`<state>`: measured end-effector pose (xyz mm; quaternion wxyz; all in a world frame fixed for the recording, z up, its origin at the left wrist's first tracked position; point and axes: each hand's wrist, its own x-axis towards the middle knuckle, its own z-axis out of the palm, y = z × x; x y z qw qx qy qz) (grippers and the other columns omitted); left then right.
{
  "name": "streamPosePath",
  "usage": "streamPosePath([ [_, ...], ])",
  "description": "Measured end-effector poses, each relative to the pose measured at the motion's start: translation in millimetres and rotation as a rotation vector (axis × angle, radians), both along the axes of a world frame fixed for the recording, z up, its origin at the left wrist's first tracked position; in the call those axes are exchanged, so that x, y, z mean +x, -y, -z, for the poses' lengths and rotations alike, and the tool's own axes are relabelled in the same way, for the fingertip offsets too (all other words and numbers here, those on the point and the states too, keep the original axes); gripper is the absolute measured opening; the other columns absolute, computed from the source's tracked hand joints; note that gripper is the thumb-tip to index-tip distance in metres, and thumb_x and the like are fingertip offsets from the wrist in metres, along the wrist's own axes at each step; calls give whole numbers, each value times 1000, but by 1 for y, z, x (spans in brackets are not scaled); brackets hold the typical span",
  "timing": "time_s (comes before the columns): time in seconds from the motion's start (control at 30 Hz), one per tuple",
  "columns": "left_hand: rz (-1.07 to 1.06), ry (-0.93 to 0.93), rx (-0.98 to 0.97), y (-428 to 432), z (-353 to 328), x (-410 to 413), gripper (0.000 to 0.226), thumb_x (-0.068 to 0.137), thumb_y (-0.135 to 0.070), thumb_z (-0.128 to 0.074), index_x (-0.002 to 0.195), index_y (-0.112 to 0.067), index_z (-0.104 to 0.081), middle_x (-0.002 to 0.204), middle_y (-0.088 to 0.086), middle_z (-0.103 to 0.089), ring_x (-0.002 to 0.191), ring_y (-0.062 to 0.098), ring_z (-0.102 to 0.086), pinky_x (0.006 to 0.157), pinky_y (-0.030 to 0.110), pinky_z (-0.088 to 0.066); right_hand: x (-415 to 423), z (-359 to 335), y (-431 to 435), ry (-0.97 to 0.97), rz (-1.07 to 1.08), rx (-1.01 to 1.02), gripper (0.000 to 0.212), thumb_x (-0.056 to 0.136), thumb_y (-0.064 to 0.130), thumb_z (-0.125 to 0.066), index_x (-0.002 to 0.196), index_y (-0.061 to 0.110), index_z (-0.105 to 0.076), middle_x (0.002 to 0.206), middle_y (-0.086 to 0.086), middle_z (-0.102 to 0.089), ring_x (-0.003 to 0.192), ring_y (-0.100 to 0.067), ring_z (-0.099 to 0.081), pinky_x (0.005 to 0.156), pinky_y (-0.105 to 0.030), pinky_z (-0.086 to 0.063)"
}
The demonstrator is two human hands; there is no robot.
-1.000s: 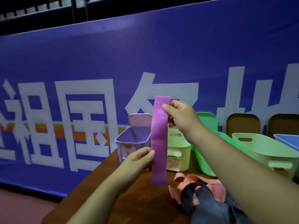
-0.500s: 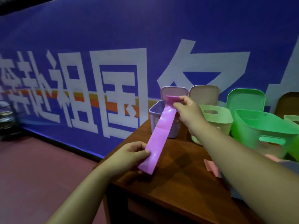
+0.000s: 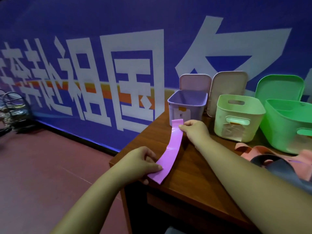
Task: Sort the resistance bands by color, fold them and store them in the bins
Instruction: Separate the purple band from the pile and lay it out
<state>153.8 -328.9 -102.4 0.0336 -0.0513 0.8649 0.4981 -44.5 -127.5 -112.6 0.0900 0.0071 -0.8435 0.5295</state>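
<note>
A pink-purple resistance band (image 3: 171, 149) stretches low over the corner of the wooden table (image 3: 199, 176). My left hand (image 3: 141, 162) pinches its near end at the table's front corner. My right hand (image 3: 195, 130) pinches its far end just in front of the purple bin (image 3: 187, 107). Behind the purple bin its lid (image 3: 195, 81) leans on the wall. A pale green bin (image 3: 236, 117) and a bright green bin (image 3: 287, 125) stand to the right. A heap of pink and dark grey bands (image 3: 276, 159) lies at the right, partly hidden by my right arm.
Two more lids, beige (image 3: 228, 92) and green (image 3: 280, 86), lean on the blue banner wall behind the bins. The table's left edge drops to a red floor. A wire rack (image 3: 11, 108) stands on the floor at far left.
Both hands have lowered the band from upright in the air to nearly flat over the table corner. The view has turned left and down.
</note>
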Motion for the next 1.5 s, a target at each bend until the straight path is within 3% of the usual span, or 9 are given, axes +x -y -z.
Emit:
streamPosePath([
  [0.2, 21, -36, -141, -1, 5, 0, 35, 85, -26, -89, 109, -27, -63, 96, 2, -73, 63, 29, -74, 51, 36, -59, 0, 17, 6, 10, 29, 160, 15, 92, 38, -81, 97, 24, -78, 97, 2, -76, 91, -22, -71, 86, -42, -60],
  [0.37, 35, -45, -289, -5, 3, 1, 32, 88, -32, -85, 107, -29, -60, 95, -1, -69, 59, 21, -74, 51, 36, -61, 4, 20, 9, -25, 57, 372, 19, 100, 37, -73, 106, 19, -72, 103, -2, -72, 94, -24, -64, 76, -32, -48],
  [0.57, 22, -86, -622, -5, -9, -1, 36, 91, -52, -76, 115, -31, -59, 95, -11, -67, 84, 6, -63, 69, 29, -52, 10, 18, 9, -24, 63, 358, 35, 100, 38, -72, 121, 10, -66, 119, -11, -72, 109, -31, -68, 85, -37, -54],
  [0.73, 68, -137, -605, -27, -25, -8, 25, 99, -47, -69, 114, -28, -63, 92, -8, -67, 77, 7, -63, 59, 24, -45, 34, -8, -25, -110, -61, 480, 18, 101, 32, -62, 95, 19, -72, 103, -2, -72, 97, -24, -65, 79, -33, -47],
  [0.87, 220, -162, -479, -73, -34, -22, 17, 102, -44, -67, 112, -30, -67, 99, -6, -71, 82, 11, -72, 75, 32, -61, 64, -39, -75, -188, -108, 580, 14, 100, 33, -64, 95, 28, -76, 95, 7, -72, 87, -16, -64, 67, -30, -43],
  [1.0, 320, -329, -540, -138, -38, -34, 21, 102, -39, -66, 112, -22, -72, 107, -1, -72, 100, 18, -66, 83, 32, -52, 93, -63, -142, -214, -80, 519, 16, 98, 32, -68, 85, 26, -75, 84, 9, -71, 82, -13, -65, 63, -22, -41],
  [1.1, 395, -481, -493, -193, -42, -44, 13, 98, -33, -68, 104, -23, -76, 100, 1, -76, 96, 19, -68, 81, 33, -52, 118, -71, -203, -245, 15, 492, 14, 96, 31, -71, 85, 23, -76, 78, 12, -69, 77, -1, -61, 63, -21, -40],
  [1.33, 587, -635, -403, -341, -57, -64, 10, 96, -22, -64, 99, -21, -74, 94, -3, -74, 88, 16, -64, 74, 31, -46, 162, -55, -348, -273, 346, 374, 16, 98, 27, -70, 85, 20, -76, 80, 7, -73, 79, -15, -66, 74, -34, -50],
  [1.5, 690, -665, -485, -419, -51, -79, 12, 94, -23, -67, 103, -18, -74, 103, 5, -73, 96, 25, -66, 83, 36, -52, 185, -24, -400, -321, 466, 451, 15, 94, 32, -65, 80, 26, -66, 78, 8, -66, 73, -15, -61, 68, -37, -50],
])
